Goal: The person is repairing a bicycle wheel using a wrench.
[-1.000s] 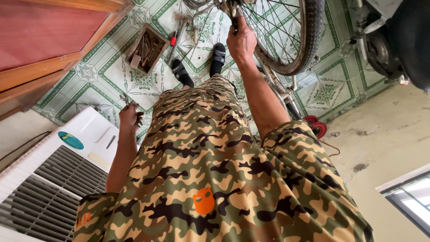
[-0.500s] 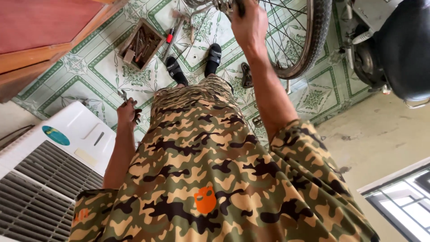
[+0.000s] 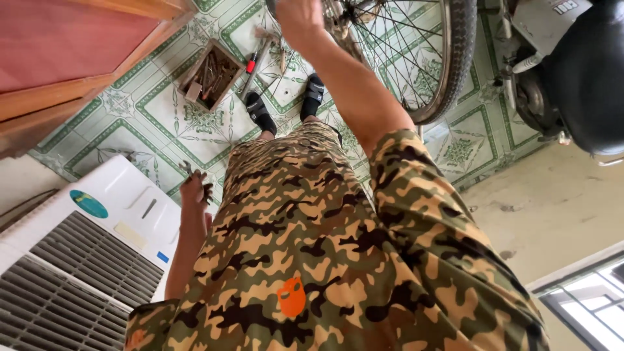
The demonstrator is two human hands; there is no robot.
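I look straight down my camouflage shirt and shorts to my feet in black sandals. My left hand (image 3: 194, 190) hangs at my side, shut on a metal wrench (image 3: 186, 168) whose jaw sticks out above the fingers. My right hand (image 3: 296, 14) reaches forward to the top edge of the view, against the bicycle wheel (image 3: 426, 58) with its spokes and black tyre; the fingers are partly cut off, so what they grip is hidden.
A wooden tool box (image 3: 211, 73) with several tools sits on the green patterned tile floor, with a red-handled screwdriver (image 3: 250, 68) beside it. A white air cooler (image 3: 84, 253) stands at my left. A motorbike (image 3: 572, 71) is at the right, a wooden door (image 3: 71, 58) at upper left.
The view has tilted and shifted, and the right hand has slid up to the frame's top edge. The left hand stays at my side with the wrench.
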